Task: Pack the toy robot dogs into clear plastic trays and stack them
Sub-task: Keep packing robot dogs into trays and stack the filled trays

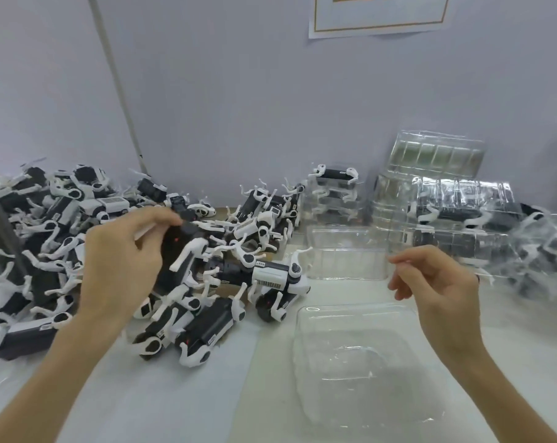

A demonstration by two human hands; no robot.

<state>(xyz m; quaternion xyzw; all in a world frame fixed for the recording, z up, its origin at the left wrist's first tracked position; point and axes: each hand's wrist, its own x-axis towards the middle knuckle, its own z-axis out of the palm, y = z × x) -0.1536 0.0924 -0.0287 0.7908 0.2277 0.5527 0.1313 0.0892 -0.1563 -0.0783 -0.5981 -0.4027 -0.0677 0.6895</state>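
Watching the head cam from my end. The left hand (127,260) sits centre-left of the frame with its fingers (162,219) curled tight round a black dog (183,251), whose white legs stick out to the lower right of the grip. It's held just above the pile (47,238), which fills the whole left side of the tabletop (175,401) and spills toward the middle. The pile is black-and-white dogs tangled every which way, some on their backs with legs up.

The right hand (443,286) hangs centre-right, fingers loosely bent and released, grasping nothing that I can see. It's over the far right corner of the empty tray (360,362), which lies flat at lower centre-right, just beside the nearest dogs of the pile. Hand and tray look apart, though I can't say for sure.

A second tray (344,254), also empty, sits behind that one at mid-frame. Behind it, against the wall (239,107), is a short stack (334,190) of filled trays with a dog showing in the top one. On the right side are the big stacks (456,219), a bit blurry, with dogs visible through the plastic. Some spare trays (437,155) lean on top of those against the wall. At the top edge there's the bottom of a paper sign (379,17), its text cut off.
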